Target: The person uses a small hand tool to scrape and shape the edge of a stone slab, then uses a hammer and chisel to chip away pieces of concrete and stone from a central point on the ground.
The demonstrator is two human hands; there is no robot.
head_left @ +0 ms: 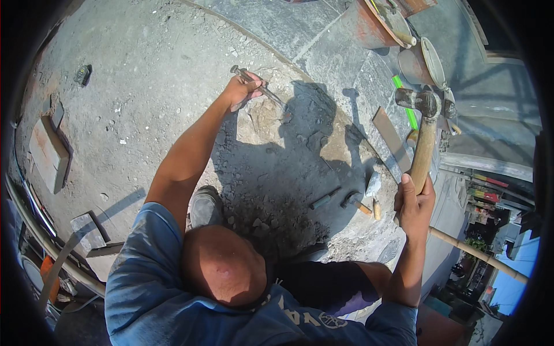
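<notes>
My left hand (242, 92) is closed around a metal chisel (272, 97). The chisel slants down to the right, its tip on or close to a patch of broken concrete (266, 118); contact is hard to tell. Off to the right, my right hand (416, 199) grips a hammer (426, 144) by the lower end of its wooden handle. The hammer's heavy metal head points upward, well apart from the chisel, and its shadow falls on the ground. Loose rubble and dust surround the chiselled patch. A shoe (206, 207) is planted below my left forearm.
On the right lie a small hammer (353, 200), a blue-grey bar (325, 198), a flat board (391, 138) and a green straightedge (407, 104). Two buckets (367, 29) stand at the far right. A tape measure (82, 75) and a tile slab (49, 153) lie left.
</notes>
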